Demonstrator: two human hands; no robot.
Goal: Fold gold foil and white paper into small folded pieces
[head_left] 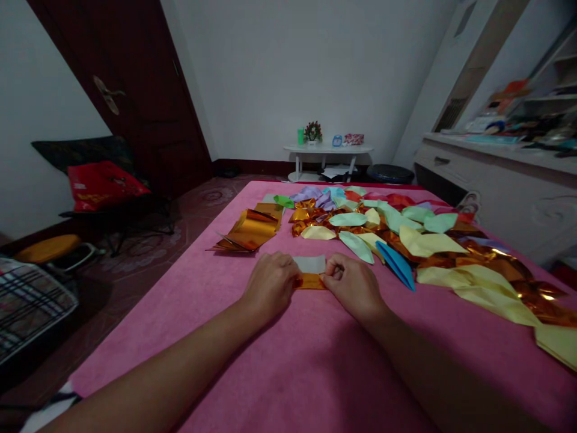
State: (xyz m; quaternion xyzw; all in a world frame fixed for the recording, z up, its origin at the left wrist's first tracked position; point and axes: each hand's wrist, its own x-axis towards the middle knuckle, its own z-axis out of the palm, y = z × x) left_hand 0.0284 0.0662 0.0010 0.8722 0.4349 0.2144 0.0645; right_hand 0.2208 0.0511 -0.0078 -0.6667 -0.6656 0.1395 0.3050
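Gold and whitish sheet (311,280), pink cloth (279,367), bright blue paper (396,266)

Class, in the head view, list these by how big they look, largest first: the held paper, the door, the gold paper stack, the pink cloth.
1. Pink cloth
2. Door
3. Gold paper stack
4. Held paper
This is apparent size only; the door stands farther away.

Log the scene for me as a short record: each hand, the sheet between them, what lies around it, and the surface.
Left hand: holding the left end of the gold sheet
Right hand: at the sheet's right end
Sheet: gold strip nearer the person, pale face beyond
Beyond, left: loose gold sheets
Beyond, right: multicoloured folded papers
Surface: pink cloth
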